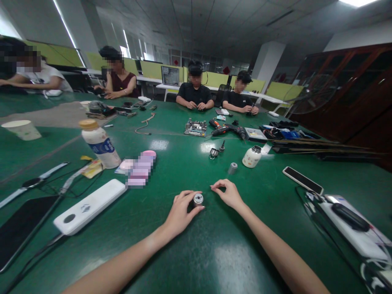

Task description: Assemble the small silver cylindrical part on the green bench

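My left hand is closed around a short metal cylinder standing upright on the green table. Its round end, with a dark centre hole and smaller holes, faces up. To the right of it, my right hand hovers low over the table with thumb and forefinger pinched together. Something tiny may be between those fingertips, too small to make out. Beyond the right hand stands a second metal cylinder. Farther off lie a ring-like metal part and a small dark part with a shaft.
On the left are a white power strip, a tablet, a watch and a bottle. A white jar, phone, drill and circuit board lie beyond or right. Several people sit across the table.
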A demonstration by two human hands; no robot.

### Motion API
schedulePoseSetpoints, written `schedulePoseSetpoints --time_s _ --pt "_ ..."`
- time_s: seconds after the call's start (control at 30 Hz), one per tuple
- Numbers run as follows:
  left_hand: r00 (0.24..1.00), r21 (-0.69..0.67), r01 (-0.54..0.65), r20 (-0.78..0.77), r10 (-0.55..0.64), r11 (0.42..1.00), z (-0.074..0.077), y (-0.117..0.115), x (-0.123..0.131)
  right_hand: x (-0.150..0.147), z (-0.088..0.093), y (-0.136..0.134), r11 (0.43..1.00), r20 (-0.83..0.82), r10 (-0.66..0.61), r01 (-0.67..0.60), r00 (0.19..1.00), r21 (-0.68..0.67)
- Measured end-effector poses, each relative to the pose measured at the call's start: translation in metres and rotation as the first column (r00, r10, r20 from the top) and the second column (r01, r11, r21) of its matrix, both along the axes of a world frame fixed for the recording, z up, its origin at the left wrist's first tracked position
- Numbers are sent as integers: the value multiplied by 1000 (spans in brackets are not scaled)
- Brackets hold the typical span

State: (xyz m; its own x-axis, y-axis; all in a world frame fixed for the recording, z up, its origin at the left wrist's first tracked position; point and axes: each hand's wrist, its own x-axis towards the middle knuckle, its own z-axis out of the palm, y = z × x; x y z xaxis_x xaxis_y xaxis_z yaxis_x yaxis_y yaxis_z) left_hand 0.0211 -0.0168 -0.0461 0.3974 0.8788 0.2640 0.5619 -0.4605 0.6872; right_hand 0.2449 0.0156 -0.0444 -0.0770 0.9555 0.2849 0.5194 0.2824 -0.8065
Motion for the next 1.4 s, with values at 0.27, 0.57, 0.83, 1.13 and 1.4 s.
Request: schedulePoseSetpoints --time_s 0.27,0.57,0.83,1.13,1.4 --pt "1000 18 17 19 -18 1000 -4 1 -1 -38 40 -33 993 -62 77 -71 995 90" --pt "999 36 43 26 -44 998 -4 2 -2 -47 33 -39 992 -66 117 -114 991 56" --pt "999 55 37 -2 -37 998 -6 2 -2 -44 35 -36 986 -151 160 -166 975 -25" --pt "999 38 39 13 -39 999 -6 2 -2 -43 33 -35 985 -235 165 -170 958 1" --pt "998 46 55 12 -56 997 -6 1 -2 -48 29 -38 995 -154 102 -100 983 19"
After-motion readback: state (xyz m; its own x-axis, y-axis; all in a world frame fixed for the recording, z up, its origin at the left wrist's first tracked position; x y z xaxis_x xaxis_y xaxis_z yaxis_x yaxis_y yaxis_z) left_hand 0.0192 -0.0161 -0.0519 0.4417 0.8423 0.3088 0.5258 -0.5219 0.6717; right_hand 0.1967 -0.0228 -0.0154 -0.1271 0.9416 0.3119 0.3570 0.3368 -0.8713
